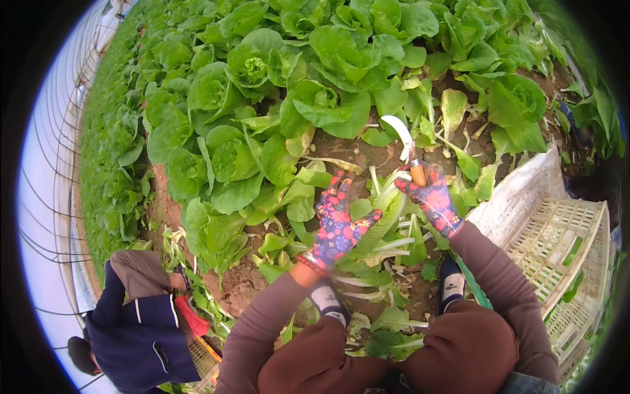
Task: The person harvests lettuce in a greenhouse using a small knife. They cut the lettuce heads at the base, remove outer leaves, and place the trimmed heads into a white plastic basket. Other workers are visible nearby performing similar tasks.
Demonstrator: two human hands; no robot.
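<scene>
Both of my hands wear floral-patterned gloves. My right hand (435, 197) is closed around the wooden handle of a small sickle (404, 133), whose curved blade points up and to the left. The same hand is at the pale base of a leafy green stalk (386, 221); whether its fingers also grip it is unclear. My left hand (342, 224), fingers spread, lies beside the stalk's leaves with its palm side hidden. Rooted lettuce-like heads (325, 106) stand in front of me, and cut leaves (393, 320) lie on the soil between my feet.
Pale plastic crates (546, 246) stand at the right beside a white woven sack (517, 192). A person in dark blue (138, 335) crouches at the lower left near another crate (202, 359). Greenhouse sheeting (49, 187) curves along the left.
</scene>
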